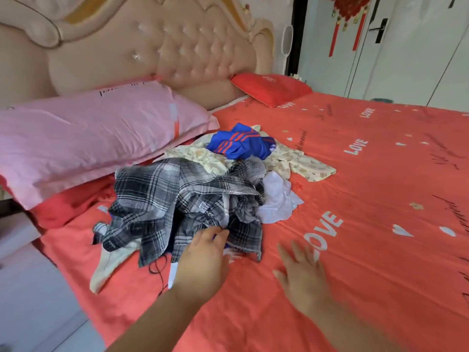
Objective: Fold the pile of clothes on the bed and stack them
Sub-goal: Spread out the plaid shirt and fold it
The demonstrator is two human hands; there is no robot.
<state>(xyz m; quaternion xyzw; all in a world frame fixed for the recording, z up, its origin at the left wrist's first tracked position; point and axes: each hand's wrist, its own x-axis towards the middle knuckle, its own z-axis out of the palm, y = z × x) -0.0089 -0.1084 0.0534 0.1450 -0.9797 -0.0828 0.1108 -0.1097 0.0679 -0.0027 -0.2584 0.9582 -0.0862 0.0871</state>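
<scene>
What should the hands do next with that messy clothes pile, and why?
Probably the left hand should pinch the near edge of the grey plaid garment and pull it onto the bare red sheet. It lies on top of the crumpled pile, nearest that hand; nothing is folded yet, and the right hand hovers open over flat sheet beside it.

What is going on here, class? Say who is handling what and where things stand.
A person leans over a bed with a loose pile of clothes. The left hand, fingers straight, reaches the near edge of the plaid shirt at the front of the pile. The right hand hovers open over the bare red sheet, blurred. A blue striped garment and a cream patterned one lie further back. Nothing is folded or stacked yet.
</scene>
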